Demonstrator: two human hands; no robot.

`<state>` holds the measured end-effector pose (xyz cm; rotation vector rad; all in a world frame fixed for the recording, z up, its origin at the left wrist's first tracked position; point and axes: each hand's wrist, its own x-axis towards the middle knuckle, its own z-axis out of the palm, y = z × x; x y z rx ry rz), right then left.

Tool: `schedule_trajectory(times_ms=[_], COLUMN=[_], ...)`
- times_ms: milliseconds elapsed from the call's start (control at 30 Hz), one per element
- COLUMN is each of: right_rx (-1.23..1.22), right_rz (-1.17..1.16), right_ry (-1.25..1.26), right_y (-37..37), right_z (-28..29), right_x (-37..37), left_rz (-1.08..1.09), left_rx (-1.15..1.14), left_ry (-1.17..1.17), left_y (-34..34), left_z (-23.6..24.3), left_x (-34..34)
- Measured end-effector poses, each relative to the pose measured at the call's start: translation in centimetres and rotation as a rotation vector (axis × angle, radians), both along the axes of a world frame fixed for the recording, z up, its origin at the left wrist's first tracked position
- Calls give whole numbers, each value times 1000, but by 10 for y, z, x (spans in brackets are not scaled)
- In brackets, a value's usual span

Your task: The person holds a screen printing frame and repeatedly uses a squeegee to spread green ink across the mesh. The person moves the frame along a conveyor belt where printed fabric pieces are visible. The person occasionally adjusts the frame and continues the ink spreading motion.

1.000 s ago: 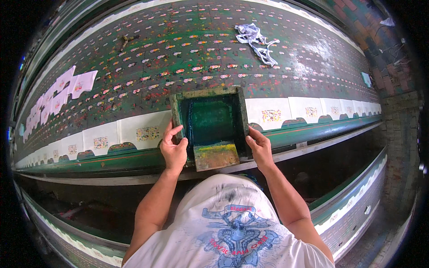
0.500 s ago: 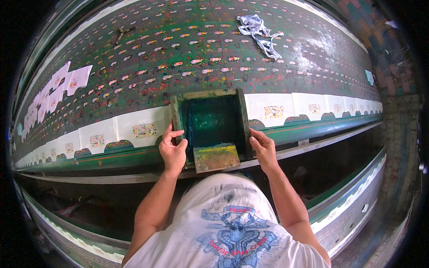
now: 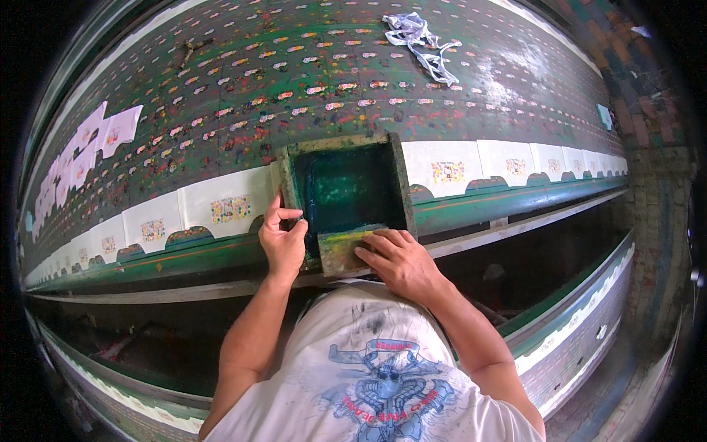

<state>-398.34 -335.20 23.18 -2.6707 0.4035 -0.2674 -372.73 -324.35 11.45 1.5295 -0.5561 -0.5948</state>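
A wooden screen printing frame (image 3: 400, 177) with dark green, ink-stained mesh lies over the row of white fabric pieces (image 3: 442, 151) on the long table. My left hand (image 3: 283, 243) grips its left side near the front, thumb and fingers bent round the edge. At the frame's near end leans a squeegee (image 3: 337, 255), a flat wooden board smeared yellow and brown. My right hand (image 3: 401, 267) is on the squeegee's right part, fingers over its upper edge; the thumb is hidden. The fabric pieces beside the frame carry small multicoloured dotted prints.
A crumpled whitish cloth (image 3: 420, 44) lies on the far part of the table. Several pale pink printed pieces (image 3: 88, 147) lie at the left. A rail (image 3: 221, 292) runs along the near edge. Another table (image 3: 582, 346) with white pieces stands behind at right.
My right hand has left the frame's right side and moved inward onto the squeegee. My left hand stays on the frame. The view has shifted slightly.
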Motion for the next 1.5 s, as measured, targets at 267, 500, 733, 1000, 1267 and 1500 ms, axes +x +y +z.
schedule_trajectory(times_ms=[267,500,733,1000,1267,1500], right_rx=[-48,-49,134,-46,-106,-137], right_rz=[-51,-15,45,-114,-104,-17], right_ry=[-42,144,319,97,51,90], right_y=[-2,-7,-74,-125,-89,-26], right_z=[8,17,28,0,-7,-12], right_x=[25,35,71,115,98,54], left_rz=[-23,-4,0,5,-6,-47], left_rx=[49,88,98,38,34,33], left_ry=[-42,-92,-186,-209,-289,-292], left_y=[0,0,1,-2,0,7], left_z=[2,-1,-13,-13,-8,-16], left_x=[3,2,4,2,-1,1])
